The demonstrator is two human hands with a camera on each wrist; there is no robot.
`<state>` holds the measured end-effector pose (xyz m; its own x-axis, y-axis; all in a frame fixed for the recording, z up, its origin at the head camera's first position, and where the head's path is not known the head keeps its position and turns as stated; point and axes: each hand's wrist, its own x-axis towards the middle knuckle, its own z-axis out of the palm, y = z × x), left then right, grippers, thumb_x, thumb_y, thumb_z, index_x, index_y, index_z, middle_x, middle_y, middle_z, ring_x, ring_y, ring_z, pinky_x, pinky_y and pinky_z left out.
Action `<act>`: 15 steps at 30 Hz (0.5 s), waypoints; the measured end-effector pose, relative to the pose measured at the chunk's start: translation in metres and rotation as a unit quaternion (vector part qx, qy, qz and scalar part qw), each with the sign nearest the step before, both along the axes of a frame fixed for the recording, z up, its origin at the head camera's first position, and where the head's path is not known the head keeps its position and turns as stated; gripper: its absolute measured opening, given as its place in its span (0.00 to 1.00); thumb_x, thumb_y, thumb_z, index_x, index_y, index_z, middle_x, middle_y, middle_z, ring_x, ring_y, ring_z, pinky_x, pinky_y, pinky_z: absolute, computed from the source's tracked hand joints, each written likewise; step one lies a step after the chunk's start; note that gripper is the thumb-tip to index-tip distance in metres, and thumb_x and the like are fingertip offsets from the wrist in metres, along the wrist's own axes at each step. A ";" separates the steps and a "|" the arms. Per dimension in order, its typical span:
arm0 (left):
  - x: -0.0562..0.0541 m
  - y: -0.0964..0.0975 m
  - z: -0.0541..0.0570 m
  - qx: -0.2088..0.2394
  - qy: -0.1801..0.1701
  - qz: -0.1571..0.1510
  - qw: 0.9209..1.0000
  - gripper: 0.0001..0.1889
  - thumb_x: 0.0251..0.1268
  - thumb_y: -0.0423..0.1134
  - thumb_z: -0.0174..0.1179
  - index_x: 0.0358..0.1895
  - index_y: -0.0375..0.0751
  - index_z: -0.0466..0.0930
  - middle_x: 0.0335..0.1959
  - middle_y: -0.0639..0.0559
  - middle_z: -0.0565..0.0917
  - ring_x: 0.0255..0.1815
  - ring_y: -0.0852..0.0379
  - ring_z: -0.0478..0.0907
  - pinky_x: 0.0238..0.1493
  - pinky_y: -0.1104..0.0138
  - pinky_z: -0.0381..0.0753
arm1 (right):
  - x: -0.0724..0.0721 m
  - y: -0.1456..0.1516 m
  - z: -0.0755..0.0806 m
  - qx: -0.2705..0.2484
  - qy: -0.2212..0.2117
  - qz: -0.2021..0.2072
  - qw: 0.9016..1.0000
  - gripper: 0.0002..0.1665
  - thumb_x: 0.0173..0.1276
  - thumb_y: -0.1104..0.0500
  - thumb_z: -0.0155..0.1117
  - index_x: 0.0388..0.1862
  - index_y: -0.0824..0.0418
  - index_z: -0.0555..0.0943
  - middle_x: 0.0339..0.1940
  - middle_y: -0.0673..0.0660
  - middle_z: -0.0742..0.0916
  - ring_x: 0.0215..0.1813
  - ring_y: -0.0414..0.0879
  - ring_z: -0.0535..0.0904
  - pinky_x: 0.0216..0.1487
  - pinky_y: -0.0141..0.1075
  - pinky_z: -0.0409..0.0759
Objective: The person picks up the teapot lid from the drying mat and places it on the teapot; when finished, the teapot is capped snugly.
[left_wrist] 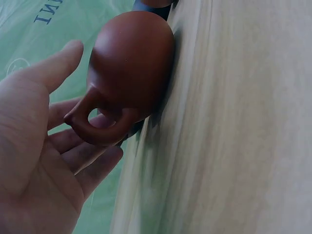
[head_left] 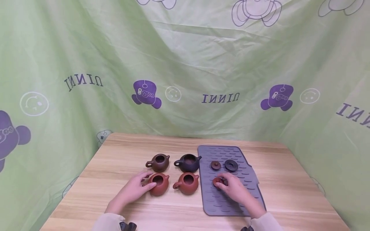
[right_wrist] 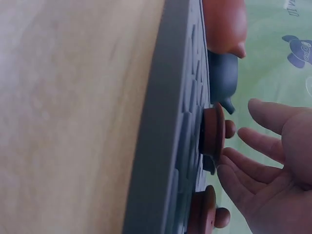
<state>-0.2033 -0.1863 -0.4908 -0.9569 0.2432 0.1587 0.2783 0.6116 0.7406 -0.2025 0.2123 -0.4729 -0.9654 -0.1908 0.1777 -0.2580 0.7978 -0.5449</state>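
In the head view my left hand (head_left: 136, 187) is beside a red clay teapot (head_left: 160, 188) at the front left, fingers and thumb spread about its handle side. The left wrist view shows this teapot's loop handle (left_wrist: 100, 134) between thumb and fingers, which are not closed round it. My right hand (head_left: 234, 187) hovers low over the grey mat at a red teapot lid (head_left: 215, 182). In the right wrist view its loosely bent fingers are near that knobbed lid (right_wrist: 213, 134); whether they touch it is unclear. A second red lid (right_wrist: 202, 212) sits nearby, hidden behind the hand in the head view.
Another red teapot (head_left: 188, 186), a brown teapot (head_left: 159, 165) and a black teapot (head_left: 188, 166) stand lidless on the wooden table (head_left: 115, 157). A brown lid (head_left: 215, 165) and a black lid (head_left: 231, 165) lie on the grey mat (head_left: 211, 205). Green cloth (head_left: 188, 122) hangs behind.
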 end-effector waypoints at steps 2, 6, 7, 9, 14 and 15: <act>0.000 0.000 -0.002 0.006 0.001 -0.011 1.000 0.30 0.59 0.51 0.69 0.61 0.37 0.76 0.59 0.41 0.77 0.60 0.40 0.73 0.60 0.46 0.71 | -0.001 -0.002 -0.001 0.007 0.000 0.002 1.000 0.14 0.59 0.58 0.74 0.43 0.59 0.84 0.39 0.51 0.84 0.45 0.49 0.80 0.50 0.48 0.78; 0.000 0.000 -0.005 0.016 0.007 -0.029 0.999 0.30 0.55 0.49 0.72 0.60 0.41 0.77 0.57 0.48 0.78 0.59 0.46 0.74 0.60 0.49 0.71 | -0.003 -0.002 -0.005 0.019 0.009 -0.001 1.000 0.12 0.57 0.60 0.76 0.40 0.58 0.84 0.38 0.51 0.84 0.46 0.50 0.80 0.51 0.48 0.79; 0.000 0.000 -0.005 0.017 0.008 -0.032 0.999 0.30 0.55 0.49 0.72 0.60 0.42 0.77 0.56 0.49 0.79 0.58 0.47 0.75 0.60 0.49 0.72 | -0.003 -0.002 -0.006 0.022 0.009 -0.004 1.000 0.13 0.57 0.61 0.76 0.40 0.58 0.84 0.39 0.51 0.84 0.46 0.50 0.80 0.51 0.48 0.79; 0.000 0.000 -0.006 0.023 0.012 -0.037 0.999 0.30 0.54 0.48 0.73 0.60 0.42 0.77 0.56 0.50 0.79 0.57 0.48 0.75 0.59 0.50 0.73 | -0.004 -0.002 -0.006 0.026 0.009 -0.007 1.000 0.13 0.56 0.61 0.76 0.40 0.58 0.84 0.39 0.53 0.85 0.46 0.52 0.81 0.51 0.48 0.79; 0.000 -0.001 -0.007 0.034 0.022 -0.044 0.998 0.30 0.54 0.48 0.73 0.60 0.40 0.77 0.55 0.49 0.79 0.56 0.46 0.76 0.58 0.49 0.73 | -0.007 -0.003 -0.006 0.036 -0.001 -0.016 0.999 0.13 0.56 0.61 0.76 0.40 0.60 0.85 0.41 0.56 0.85 0.48 0.56 0.80 0.52 0.51 0.78; 0.000 -0.001 -0.008 0.035 0.023 -0.044 0.998 0.31 0.54 0.48 0.73 0.60 0.40 0.77 0.55 0.48 0.79 0.56 0.46 0.76 0.58 0.49 0.73 | -0.007 -0.003 -0.006 0.037 -0.006 -0.019 0.999 0.12 0.57 0.61 0.75 0.40 0.61 0.84 0.41 0.57 0.85 0.48 0.56 0.80 0.52 0.51 0.78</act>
